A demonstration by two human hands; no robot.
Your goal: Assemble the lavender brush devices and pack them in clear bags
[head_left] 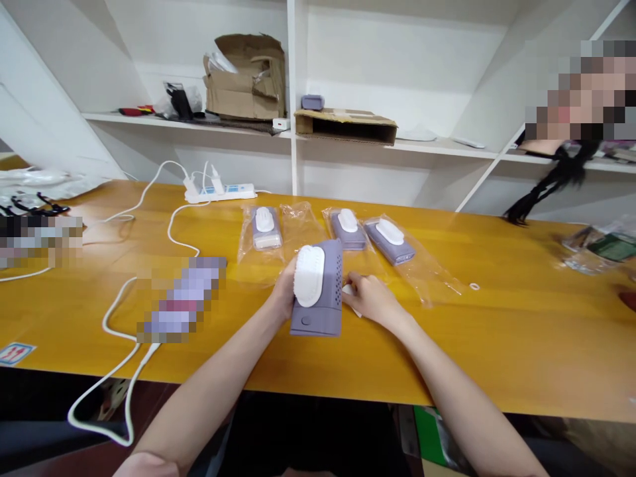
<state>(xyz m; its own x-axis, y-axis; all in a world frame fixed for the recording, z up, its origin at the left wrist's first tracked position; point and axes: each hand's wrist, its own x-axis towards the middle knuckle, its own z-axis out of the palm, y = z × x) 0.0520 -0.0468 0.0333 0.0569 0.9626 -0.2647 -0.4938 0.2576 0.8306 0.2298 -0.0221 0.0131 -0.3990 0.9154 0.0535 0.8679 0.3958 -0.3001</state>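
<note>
My left hand [285,290] grips a purple box-shaped device [317,321] from its left side, holding it up above the table. The device has a white oval pad with a ridged edge [309,277] on its face, a small button low down and rows of holes along its right side. Just to the right, my right hand [373,299] is closed with its fingers round a small white piece [352,301], partly hidden by the fingers. Beyond my hands lie three similar purple devices, one at left [267,232], one in the middle [349,235] and one at right [390,240], on or in clear plastic bags.
A phone [186,298] with a white cable lies at left on the wooden table [497,358]. Behind it is a power strip [221,193] with plugs. Shelves hold cardboard boxes [348,126]. A small white ring [474,287] lies at right. Another person shows at upper right.
</note>
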